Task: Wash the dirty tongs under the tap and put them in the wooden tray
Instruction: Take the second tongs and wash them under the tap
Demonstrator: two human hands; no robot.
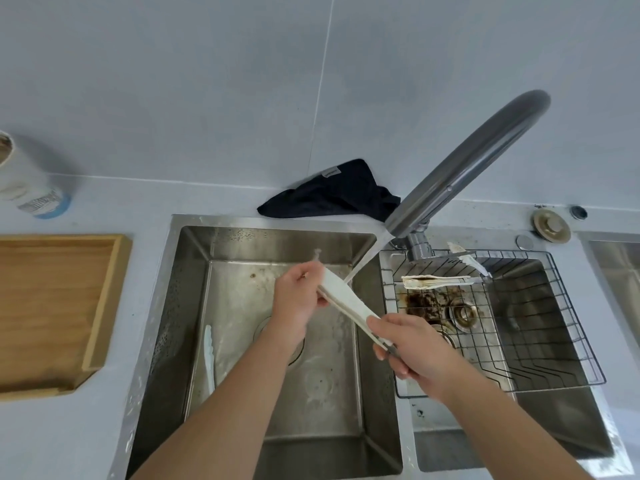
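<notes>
- Head view looks down on a steel sink [194, 306] with two bare hands over it and the tap [460, 181] running.
- Left hand [298, 299] has its fingers clenched on the wide tip end of the white tongs [349, 301]; right hand [415, 348] has its fingers wrapped round the handle end.
- Tongs are held slanting above the left basin, arms pressed together, with the stream [363, 261] striking them close to the left hand.
- Judged step: rinsing is under way; nothing has reached the wooden tray [104, 292], which sits on the tabletop left of the sink and looks bare.
- A second, stained pair [436, 281] lies on the wire rack [519, 341] over the right basin, so the job looks well short of finished. A pale utensil [209, 355] lies in the left basin; whether it is tongs I cannot tell.
- Risk: wet plastic is slippery, and a loose hold could let the tongs drop into the basin among the residue.
- Risk: water hitting the flat blade at a slant could spray over the rim onto the tabletop and towards the dark cloth [329, 195].
- Risk: with the arms pressed shut, dirt between them may escape the stream.
- Risk: carrying them dripping across would wet the tray's wood.
</notes>
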